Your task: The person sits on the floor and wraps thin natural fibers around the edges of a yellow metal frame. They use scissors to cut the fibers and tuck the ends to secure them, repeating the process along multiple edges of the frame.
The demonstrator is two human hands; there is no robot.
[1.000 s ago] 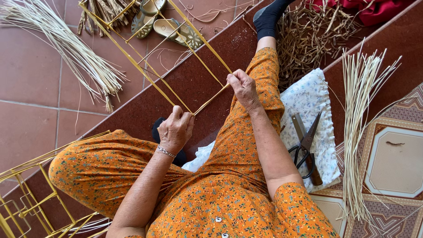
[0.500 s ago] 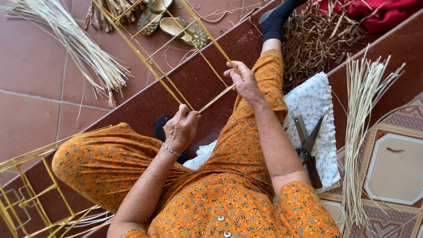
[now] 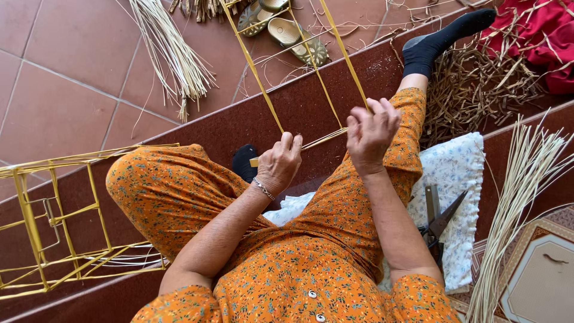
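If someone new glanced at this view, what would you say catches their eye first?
Most likely the two hands at centre: the left hand pinches a pale reed strip against a yellow wire frame, and the right hand is lifted beside it with fingers spread. Next comes the bright orange floral clothing filling the lower middle. Dark scissors lie on a flowered cushion to the right, beside a bundle of pale reeds.

A single head-worn camera looks steeply down, close over the seated person's orange floral lap [image 3: 287, 263], toward the terracotta tiled floor [image 3: 72, 84] and dark red step [image 3: 311, 101] ahead.
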